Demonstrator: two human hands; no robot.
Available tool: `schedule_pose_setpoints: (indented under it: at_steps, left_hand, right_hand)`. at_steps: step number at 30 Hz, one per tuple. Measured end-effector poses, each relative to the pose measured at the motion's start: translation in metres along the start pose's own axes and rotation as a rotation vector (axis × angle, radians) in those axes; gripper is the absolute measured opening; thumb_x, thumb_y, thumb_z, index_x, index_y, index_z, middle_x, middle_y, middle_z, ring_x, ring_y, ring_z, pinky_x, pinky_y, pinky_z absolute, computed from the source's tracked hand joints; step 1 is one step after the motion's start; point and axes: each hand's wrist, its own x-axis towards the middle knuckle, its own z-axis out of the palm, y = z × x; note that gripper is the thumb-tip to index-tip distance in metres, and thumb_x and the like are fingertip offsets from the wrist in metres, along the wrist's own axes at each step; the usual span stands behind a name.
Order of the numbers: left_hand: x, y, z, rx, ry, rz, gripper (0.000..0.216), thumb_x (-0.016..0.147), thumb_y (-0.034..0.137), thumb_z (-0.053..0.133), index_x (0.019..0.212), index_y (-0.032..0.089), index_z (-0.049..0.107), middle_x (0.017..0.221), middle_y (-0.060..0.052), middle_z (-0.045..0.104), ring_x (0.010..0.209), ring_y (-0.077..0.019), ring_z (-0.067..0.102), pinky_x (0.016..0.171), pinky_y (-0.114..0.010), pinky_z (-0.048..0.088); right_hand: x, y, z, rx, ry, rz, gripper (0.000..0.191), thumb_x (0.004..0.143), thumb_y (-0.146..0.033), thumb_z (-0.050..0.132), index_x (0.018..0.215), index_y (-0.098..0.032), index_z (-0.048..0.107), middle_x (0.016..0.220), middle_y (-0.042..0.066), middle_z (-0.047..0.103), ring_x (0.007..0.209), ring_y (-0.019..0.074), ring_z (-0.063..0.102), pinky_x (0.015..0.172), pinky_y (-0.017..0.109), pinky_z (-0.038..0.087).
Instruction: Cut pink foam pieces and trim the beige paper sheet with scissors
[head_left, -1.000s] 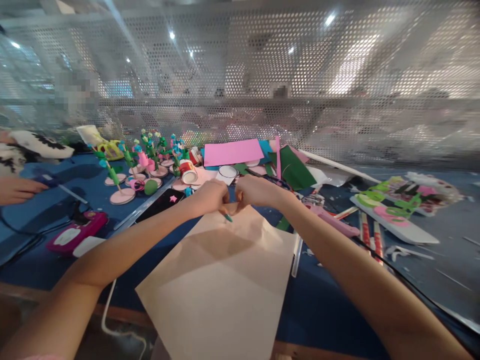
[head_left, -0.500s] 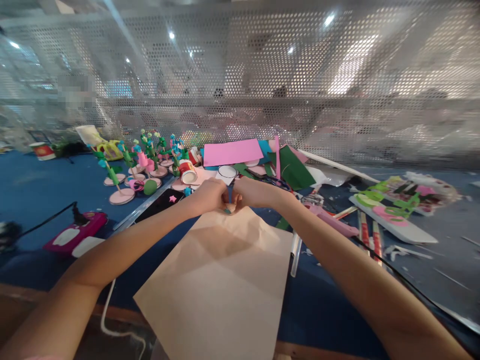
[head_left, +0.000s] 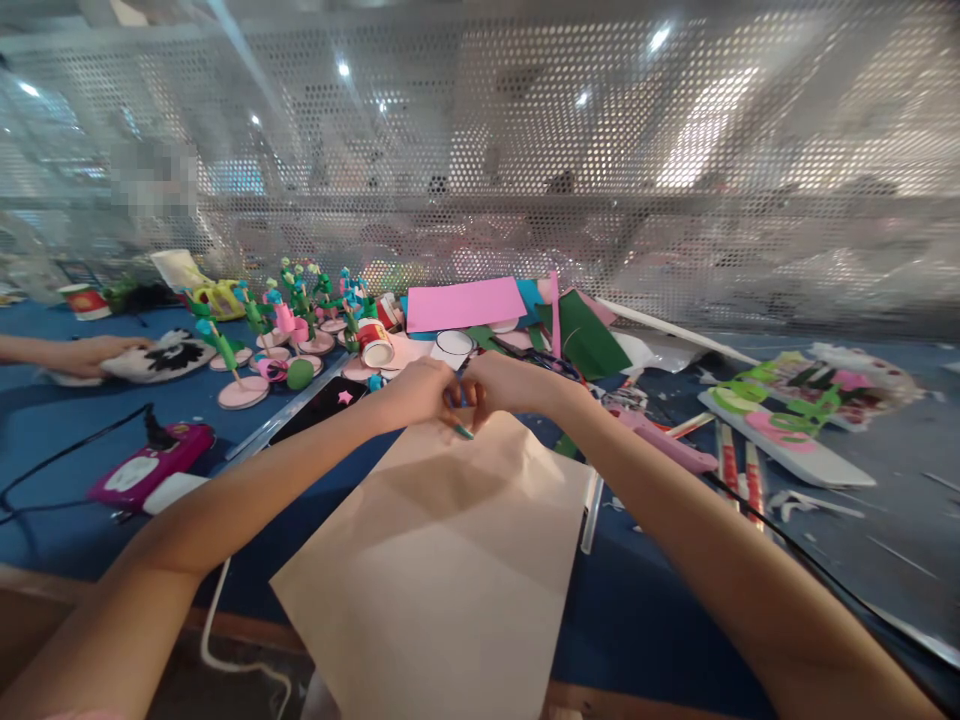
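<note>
Both my hands meet over the far corner of a large beige sheet (head_left: 442,560) lying on the blue table (head_left: 675,600). My left hand (head_left: 421,390) and my right hand (head_left: 504,382) have their fingers closed together round a small green stick-like piece (head_left: 463,431), whose tip pokes out below my fingers onto the sheet. How much of the piece each hand grips is hidden by my fingers.
Behind my hands lie pink paper (head_left: 463,303), green paper (head_left: 592,345), a tape roll (head_left: 454,345), a small can (head_left: 375,343) and several paper flowers on round bases (head_left: 244,392). A pink glue gun (head_left: 146,470) lies at left. Another person's hand (head_left: 82,355) rests at far left. Perforated metal screen (head_left: 525,150) behind.
The green piece's tip has swung out below my fingers again. Another person's hand and a black-and-white object have come back into view at far left.
</note>
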Motion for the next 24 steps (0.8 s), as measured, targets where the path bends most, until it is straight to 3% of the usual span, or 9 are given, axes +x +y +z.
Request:
schedule_pose_setpoints:
  at_steps: [3, 8, 12, 16, 24]
  left_hand:
    - [0.0004, -0.0056, 0.0018, -0.024, -0.001, 0.056, 0.015, 0.063, 0.022, 0.062, 0.074, 0.014, 0.07, 0.067, -0.004, 0.068, 0.062, -0.0134, 0.059, 0.057, -0.019, 0.037]
    - [0.0003, -0.0055, 0.0025, 0.024, 0.026, 0.018, 0.015, 0.06, 0.02, 0.062, 0.071, 0.013, 0.07, 0.066, -0.005, 0.068, 0.061, -0.0143, 0.059, 0.055, -0.019, 0.037]
    - [-0.0005, -0.0029, 0.0017, 0.01, 0.023, -0.001, 0.021, 0.06, 0.03, 0.064, 0.069, 0.013, 0.07, 0.063, -0.006, 0.067, 0.06, -0.0155, 0.059, 0.054, -0.021, 0.037]
    - [0.0001, -0.0041, 0.0025, 0.003, 0.011, -0.002, 0.02, 0.055, 0.029, 0.069, 0.068, 0.014, 0.07, 0.062, -0.005, 0.067, 0.061, -0.015, 0.059, 0.056, -0.021, 0.037]
    - [-0.0001, -0.0072, 0.002, -0.047, 0.007, -0.028, 0.025, 0.055, 0.032, 0.067, 0.071, 0.013, 0.071, 0.059, -0.003, 0.064, 0.054, -0.0131, 0.055, 0.05, -0.02, 0.034]
  right_hand:
    - [-0.0002, 0.0008, 0.0002, 0.016, 0.003, 0.003, 0.026, 0.06, -0.036, 0.069, 0.07, -0.012, 0.068, 0.067, 0.005, 0.067, 0.059, 0.0152, 0.058, 0.052, 0.022, 0.036]
    - [0.0021, 0.0037, 0.0029, 0.04, 0.009, -0.003, 0.027, 0.059, -0.035, 0.069, 0.076, -0.014, 0.069, 0.068, 0.005, 0.068, 0.061, 0.016, 0.06, 0.054, 0.021, 0.038]
    - [0.0019, 0.0048, 0.0028, 0.089, -0.049, -0.051, 0.019, 0.063, -0.023, 0.064, 0.079, -0.014, 0.071, 0.073, 0.007, 0.07, 0.066, 0.0168, 0.062, 0.055, 0.021, 0.041]
    - [0.0006, 0.0052, 0.0019, 0.079, -0.068, -0.056, 0.022, 0.063, -0.011, 0.06, 0.081, -0.012, 0.071, 0.077, 0.008, 0.07, 0.069, 0.0169, 0.063, 0.057, 0.02, 0.041]
    - [0.0025, 0.0076, 0.0055, 0.152, -0.122, -0.054, 0.02, 0.066, -0.02, 0.061, 0.083, -0.014, 0.07, 0.084, 0.007, 0.07, 0.075, 0.0176, 0.063, 0.063, 0.021, 0.043]
